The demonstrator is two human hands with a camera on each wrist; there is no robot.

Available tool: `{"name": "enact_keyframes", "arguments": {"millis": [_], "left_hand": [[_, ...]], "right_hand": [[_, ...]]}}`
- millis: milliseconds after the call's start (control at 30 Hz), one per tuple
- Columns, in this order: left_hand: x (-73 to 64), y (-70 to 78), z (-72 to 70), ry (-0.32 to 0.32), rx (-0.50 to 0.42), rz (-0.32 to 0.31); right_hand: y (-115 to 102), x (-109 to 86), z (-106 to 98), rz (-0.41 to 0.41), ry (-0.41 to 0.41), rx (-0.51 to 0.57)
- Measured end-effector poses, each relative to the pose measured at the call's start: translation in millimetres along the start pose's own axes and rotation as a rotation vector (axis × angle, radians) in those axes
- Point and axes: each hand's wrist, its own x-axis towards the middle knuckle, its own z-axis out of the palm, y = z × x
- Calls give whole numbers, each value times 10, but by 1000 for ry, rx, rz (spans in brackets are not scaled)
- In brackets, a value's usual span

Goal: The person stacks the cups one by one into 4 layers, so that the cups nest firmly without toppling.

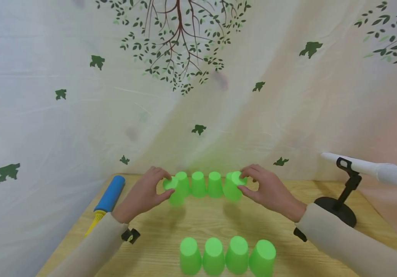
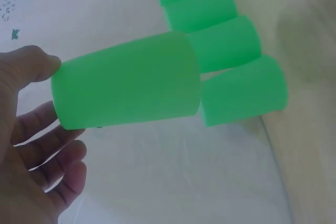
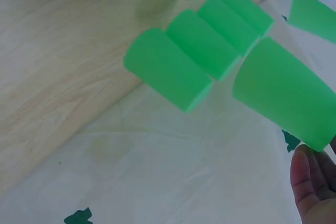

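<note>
Your left hand [image 1: 145, 194] pinched one upturned green cup [image 2: 126, 85] and your right hand [image 1: 271, 190] another cup [image 3: 283, 93], above the worktop [image 1: 198, 219] near the far row of cups [image 1: 198, 185], each probably light, slick and best held gently by its narrow base.

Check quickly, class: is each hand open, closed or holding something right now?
Left hand: holding a green cup, pinched by its upturned base.
Right hand: holding a second green cup, also by its upturned base.
</note>
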Motion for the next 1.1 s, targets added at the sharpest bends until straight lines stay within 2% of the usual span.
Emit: {"name": "enact_keyframes", "arguments": {"millis": [200,300,400,600,867,1100], "left_hand": [[488,-82,127,60,10,-61],[697,-117,224,48,16,-85],[824,-152,311,17,14,-115],[930,-221,396,5,2,-184],[960,-242,421,-23,1,-183],[966,-239,435,-42,6,-198]], "right_hand": [[99,327,135,77,26,-21],[167,461,216,146,10,-19],[217,572,275,217,-23,-11],[295,713,351,294,-75,7],[345,749,389,342,-125,7],[368,778,416,347,-142,23]]}}
